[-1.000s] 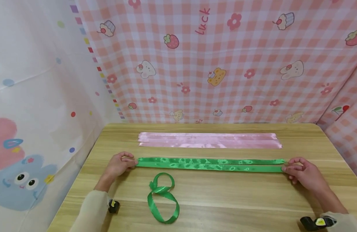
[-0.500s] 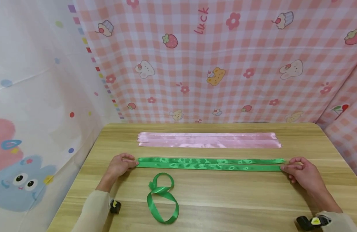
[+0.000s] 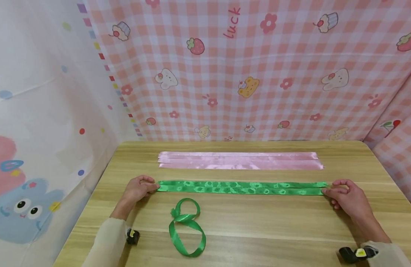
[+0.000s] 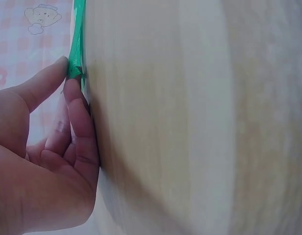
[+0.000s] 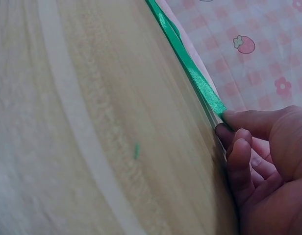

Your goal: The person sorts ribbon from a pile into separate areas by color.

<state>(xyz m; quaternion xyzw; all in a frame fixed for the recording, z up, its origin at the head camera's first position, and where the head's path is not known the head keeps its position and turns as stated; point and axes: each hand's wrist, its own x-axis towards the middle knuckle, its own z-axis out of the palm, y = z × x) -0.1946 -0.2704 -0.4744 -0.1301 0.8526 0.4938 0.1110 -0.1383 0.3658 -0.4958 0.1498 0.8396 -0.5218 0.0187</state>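
Note:
Two shiny green ribbon strips lie side by side across the table, the back strip (image 3: 238,184) against the front green ribbon (image 3: 238,190). My left hand (image 3: 136,191) pinches the front ribbon's left end between thumb and fingertip; in the left wrist view the ribbon end (image 4: 76,63) sticks out from that pinch. At the opposite end, the right hand (image 3: 350,200) pinches the right tip, and the ribbon (image 5: 205,88) runs taut from its thumb in the right wrist view. Closer to me, a loose green ribbon (image 3: 183,218) lies in a figure-eight curl.
Behind the green strips, several pink ribbon strips (image 3: 238,162) lie flat in parallel on the wooden table (image 3: 275,226). A pink checked cloth (image 3: 218,74) hangs at the table's back edge, and a white printed cloth (image 3: 58,111) on the left.
The front green ribbon has shifted slightly back, closing up to the strip behind it, and its surface now shows a mottled sheen. Both hands keep their pinch and have barely moved.

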